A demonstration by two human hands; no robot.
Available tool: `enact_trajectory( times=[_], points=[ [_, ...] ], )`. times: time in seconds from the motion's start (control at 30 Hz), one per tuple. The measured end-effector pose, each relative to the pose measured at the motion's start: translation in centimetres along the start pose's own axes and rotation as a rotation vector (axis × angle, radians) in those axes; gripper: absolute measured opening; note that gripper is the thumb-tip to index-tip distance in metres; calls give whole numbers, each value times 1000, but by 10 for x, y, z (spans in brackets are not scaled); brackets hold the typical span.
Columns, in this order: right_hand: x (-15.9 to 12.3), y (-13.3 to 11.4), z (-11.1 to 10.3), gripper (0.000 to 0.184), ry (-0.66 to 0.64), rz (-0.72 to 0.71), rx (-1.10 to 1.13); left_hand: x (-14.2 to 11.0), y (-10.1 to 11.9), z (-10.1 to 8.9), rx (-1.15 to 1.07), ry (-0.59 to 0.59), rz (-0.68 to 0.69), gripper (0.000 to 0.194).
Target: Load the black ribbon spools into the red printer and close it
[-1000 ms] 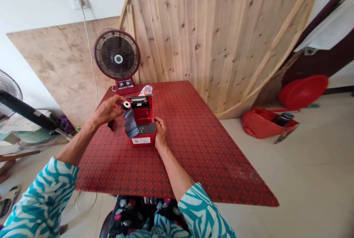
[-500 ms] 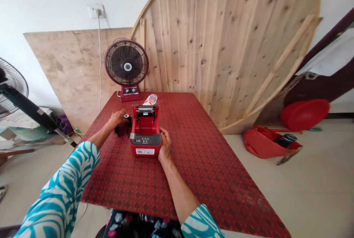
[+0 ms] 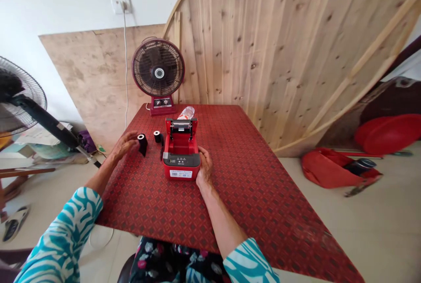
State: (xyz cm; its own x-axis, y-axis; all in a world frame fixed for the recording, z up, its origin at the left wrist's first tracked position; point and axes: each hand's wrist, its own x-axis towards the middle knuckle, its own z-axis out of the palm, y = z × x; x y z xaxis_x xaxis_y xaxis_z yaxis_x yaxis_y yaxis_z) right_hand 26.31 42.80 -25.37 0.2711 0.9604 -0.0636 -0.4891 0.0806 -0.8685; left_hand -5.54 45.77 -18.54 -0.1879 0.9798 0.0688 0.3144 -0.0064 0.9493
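A red thermal printer (image 3: 182, 172) with a dark front panel stands on the table, its lid (image 3: 181, 128) raised and the red bay inside exposed. My right hand (image 3: 205, 167) grips the printer's right side, the fingers curled along it and partly hidden. To the left of the printer stand two black rolls with white ends: the nearer-left roll (image 3: 142, 143), with a loose strip hanging down, and the other roll (image 3: 157, 137) beside the printer. Fingers apart and holding nothing, my left hand (image 3: 126, 145) is just left of the nearer-left roll.
Behind the printer a clear plastic bottle (image 3: 187, 113) lies on the red patterned table (image 3: 250, 199). A maroon desk fan (image 3: 159, 72) stands at the table's back left. A standing fan (image 3: 42, 118) is on the left, a red bag (image 3: 324, 168) on the floor at right.
My left hand has drawn back to the left from the rolls, and both rolls now show upright. The right hand stays on the printer. The whole view has shifted slightly.
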Motion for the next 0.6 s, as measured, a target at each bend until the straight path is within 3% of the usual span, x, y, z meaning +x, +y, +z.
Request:
enact_trajectory(
  times=[0.07, 0.13, 0.23, 0.37, 0.47, 0.6],
  points=[
    [0, 0, 0, 48, 2, -1, -4, -9, -8, 3, -7, -89, -7, 74],
    [0, 1, 0, 49, -3, -5, -17, -12, -12, 11, -5, -105, 32, 76],
    [-1, 0, 0, 48, -20, -22, -28, -7, -14, 20, 44, -50, 52, 72],
    [-3, -3, 2, 46, -10, -42, -6, -8, -7, 16, 105, 59, 25, 72],
    [-3, -3, 3, 43, -23, -67, -5, -22, 18, 11, 77, 46, 54, 75],
    [-1, 2, 2, 41, -35, -86, -12, -47, 75, 27, 53, -167, 114, 71]
  ],
)
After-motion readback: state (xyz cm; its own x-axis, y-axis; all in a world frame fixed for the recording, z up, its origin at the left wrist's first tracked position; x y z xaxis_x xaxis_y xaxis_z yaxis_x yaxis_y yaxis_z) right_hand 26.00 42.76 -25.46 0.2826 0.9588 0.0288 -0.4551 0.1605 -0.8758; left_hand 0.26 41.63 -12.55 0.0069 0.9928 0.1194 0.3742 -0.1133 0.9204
